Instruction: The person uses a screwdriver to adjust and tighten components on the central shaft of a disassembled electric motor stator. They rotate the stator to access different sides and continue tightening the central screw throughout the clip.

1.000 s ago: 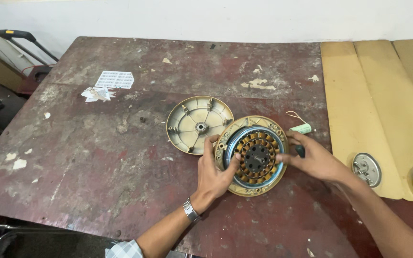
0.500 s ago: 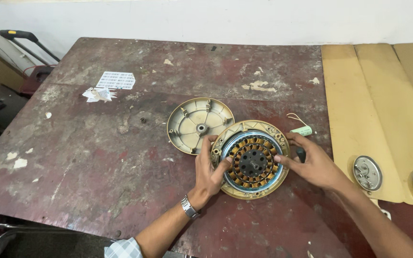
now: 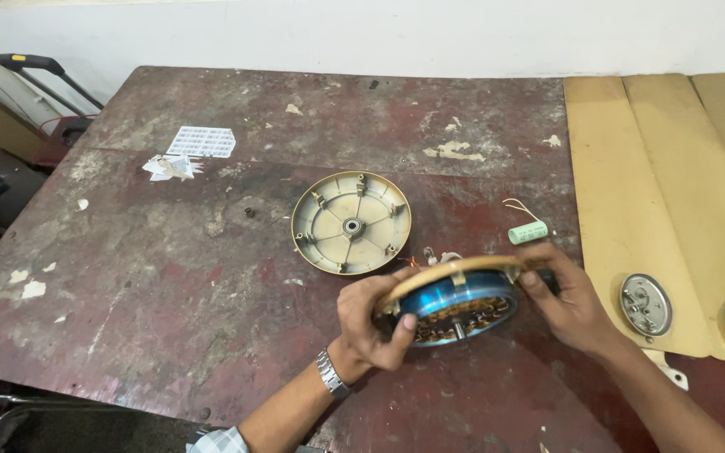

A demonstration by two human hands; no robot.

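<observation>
Left hand (image 3: 372,323) grips the near-left rim of a round fan motor (image 3: 455,300) | right hand (image 3: 571,300) grips its right rim | motor tilted on edge above the worn table (image 3: 169,277) | 1 beige cover plate (image 3: 351,222) lies just behind

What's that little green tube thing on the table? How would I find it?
Start at the dark red worn table, then find the person's right hand gripping the round blue motor part. Just above that hand lies the small pale green cylinder, with a thin looped wire on its end. Everything else nearby is round and flat.
</observation>
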